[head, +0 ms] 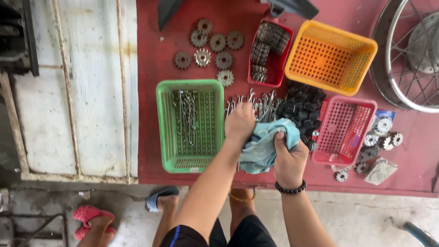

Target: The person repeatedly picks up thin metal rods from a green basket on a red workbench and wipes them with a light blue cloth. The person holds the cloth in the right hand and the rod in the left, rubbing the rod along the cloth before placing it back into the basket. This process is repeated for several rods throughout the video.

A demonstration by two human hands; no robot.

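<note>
Your right hand (289, 158) grip pinching a blue cloth (264, 144), your left hand (239, 121) grip closed over metal pins (260, 104), green basket (190, 123) at nine o'clock, pink basket (344, 130) at three o'clock.

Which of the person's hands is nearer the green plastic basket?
Left. The left hand sits just beside the green plastic basket, over a pile of metal rods. The right hand grips a light blue cloth, farther off.

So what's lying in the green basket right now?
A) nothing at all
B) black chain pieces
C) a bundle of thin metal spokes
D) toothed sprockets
C: the green basket holds a bundle of thin metal spokes, while the sprockets lie loose on the red table above it.
</note>
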